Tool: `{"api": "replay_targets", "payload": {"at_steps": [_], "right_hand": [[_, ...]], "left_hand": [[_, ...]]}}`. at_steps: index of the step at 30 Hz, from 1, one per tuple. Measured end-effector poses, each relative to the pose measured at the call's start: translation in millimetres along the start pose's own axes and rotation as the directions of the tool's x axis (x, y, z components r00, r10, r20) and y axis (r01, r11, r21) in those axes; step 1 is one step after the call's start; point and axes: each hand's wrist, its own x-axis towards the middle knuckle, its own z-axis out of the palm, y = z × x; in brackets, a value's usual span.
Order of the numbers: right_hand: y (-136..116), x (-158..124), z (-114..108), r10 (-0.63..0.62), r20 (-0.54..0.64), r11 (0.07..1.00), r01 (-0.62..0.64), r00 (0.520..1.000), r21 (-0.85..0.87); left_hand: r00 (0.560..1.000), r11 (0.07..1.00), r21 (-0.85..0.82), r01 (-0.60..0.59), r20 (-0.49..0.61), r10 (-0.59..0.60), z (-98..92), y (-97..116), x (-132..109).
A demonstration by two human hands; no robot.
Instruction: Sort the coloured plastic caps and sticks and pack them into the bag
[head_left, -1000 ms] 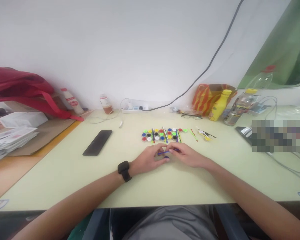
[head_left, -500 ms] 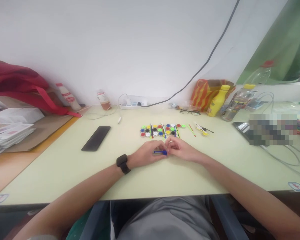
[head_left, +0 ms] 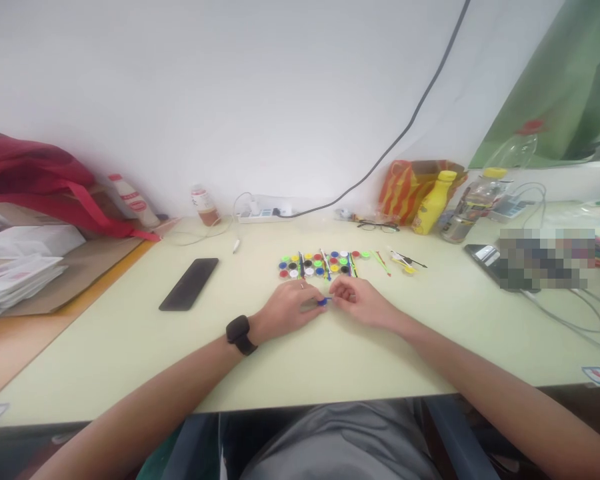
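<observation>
My left hand [head_left: 289, 309], with a black watch on its wrist, and my right hand [head_left: 357, 302] meet fingertip to fingertip on the pale green table [head_left: 130, 347]. Both pinch a small blue piece [head_left: 323, 301] between them; most of it is hidden by the fingers. Just beyond the hands lies a set of small round paint pots [head_left: 320, 264] in several colours, with thin coloured sticks laid across it. More thin sticks [head_left: 404, 261] lie to the right of the pots.
A black phone [head_left: 189, 284] lies flat at the left. Along the wall stand small bottles [head_left: 205, 205], a power strip [head_left: 260, 213], glasses [head_left: 378, 227], an orange bag [head_left: 414, 190], a yellow bottle [head_left: 434, 203] and clear bottles. A red bag and papers lie at the far left; cables at the right.
The blue stick that showed lengthwise between my hands is now almost hidden, only a blue tip visible. My fingertips have closed together around it. The view has shifted slightly.
</observation>
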Motion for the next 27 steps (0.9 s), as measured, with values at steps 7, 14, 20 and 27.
{"api": "replay_targets", "payload": {"at_steps": [7,14,20,27], "right_hand": [[3,-1,-1,-0.023,0.008,0.992,0.024,1.0,-0.12],[0,-6,0,-0.028,-0.097,0.979,0.007,0.995,-0.204],[-17,-13,-4,-0.064,-0.157,0.969,0.024,0.985,-0.246],[-23,-2,-37,-0.256,-0.372,0.957,0.18,0.893,-0.226]], "left_hand": [[0.998,0.998,0.041,-0.054,0.044,0.052,-5.5,11,-2],[1.0,1.0,-0.007,0.006,-0.012,-0.006,-9.3,16,-5],[0.981,0.995,-0.048,0.084,-0.17,-0.091,-14.6,15,-3],[0.966,0.99,-0.096,0.106,-0.228,-0.125,-20.5,13,-2]]}}
